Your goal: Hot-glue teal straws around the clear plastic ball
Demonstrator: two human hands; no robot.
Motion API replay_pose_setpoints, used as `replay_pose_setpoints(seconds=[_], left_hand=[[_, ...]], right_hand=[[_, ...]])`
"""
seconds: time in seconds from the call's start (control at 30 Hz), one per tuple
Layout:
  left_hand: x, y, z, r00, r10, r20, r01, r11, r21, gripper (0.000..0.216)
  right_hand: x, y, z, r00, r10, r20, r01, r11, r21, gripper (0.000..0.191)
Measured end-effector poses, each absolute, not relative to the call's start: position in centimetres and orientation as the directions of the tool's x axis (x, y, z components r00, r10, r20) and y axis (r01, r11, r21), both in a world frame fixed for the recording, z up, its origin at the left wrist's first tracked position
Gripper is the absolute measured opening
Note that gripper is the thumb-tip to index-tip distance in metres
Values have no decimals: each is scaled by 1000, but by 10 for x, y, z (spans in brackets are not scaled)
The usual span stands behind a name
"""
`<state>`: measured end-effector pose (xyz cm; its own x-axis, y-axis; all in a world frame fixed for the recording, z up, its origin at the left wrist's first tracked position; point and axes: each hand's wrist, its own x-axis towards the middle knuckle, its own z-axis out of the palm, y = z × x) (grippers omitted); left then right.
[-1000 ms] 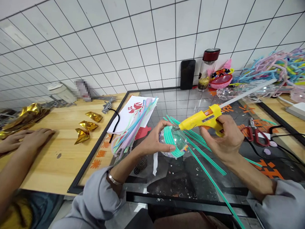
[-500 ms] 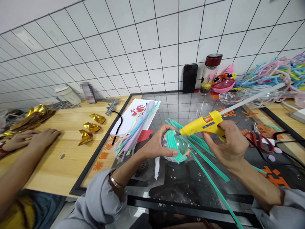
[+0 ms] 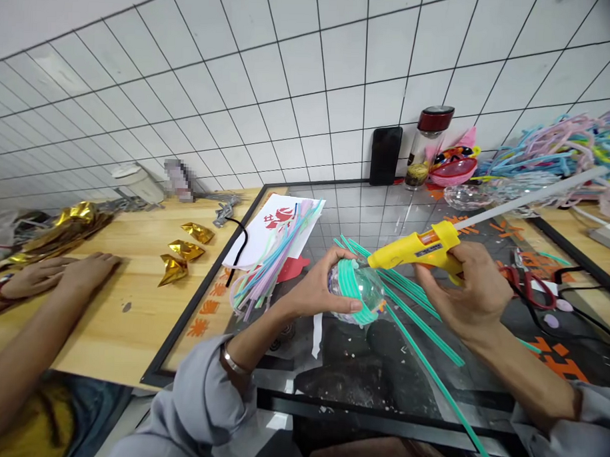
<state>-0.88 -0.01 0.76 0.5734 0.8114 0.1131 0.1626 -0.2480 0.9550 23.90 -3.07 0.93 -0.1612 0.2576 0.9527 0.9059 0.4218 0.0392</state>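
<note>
My left hand point(image 3: 323, 286) grips a clear plastic ball point(image 3: 373, 291) partly wrapped with bands of green tubing point(image 3: 352, 283). The thumb presses on the green bands. My right hand point(image 3: 476, 288) holds a yellow glue gun point(image 3: 414, 251), its nozzle at the ball's upper edge beside the wrapping; whether it touches, I cannot tell. A long white glue stick point(image 3: 533, 198) juts from the gun's back. One long green strip point(image 3: 442, 386) trails from the ball toward the lower right. More green strips point(image 3: 426, 319) lie under and behind my hands.
Pastel strips point(image 3: 276, 261) lie over white paper point(image 3: 255, 230) at left. Red-handled scissors point(image 3: 535, 290) and black cords are at right. A phone point(image 3: 385, 156) and glass bottle point(image 3: 428, 149) stand by the wall. Another person's hands point(image 3: 86, 274) rest near gold foil pieces point(image 3: 185, 250).
The view has shifted slightly. The glue gun's nozzle has drawn a little away from my left fingers, toward the right. Both hands keep their holds.
</note>
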Motion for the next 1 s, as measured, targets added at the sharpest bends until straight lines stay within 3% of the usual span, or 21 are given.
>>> replay_pose_setpoints(seconds=[0.63, 1.0], left_hand=[[-10, 0, 6, 579, 805, 126, 182, -278, 943, 73], [-9, 0, 8, 582, 804, 123, 174, -271, 947, 73]], right_hand=[[242, -32, 3, -162, 324, 932, 926, 377, 30, 24], [242, -31, 8, -205, 244, 948, 892, 444, 78, 28]])
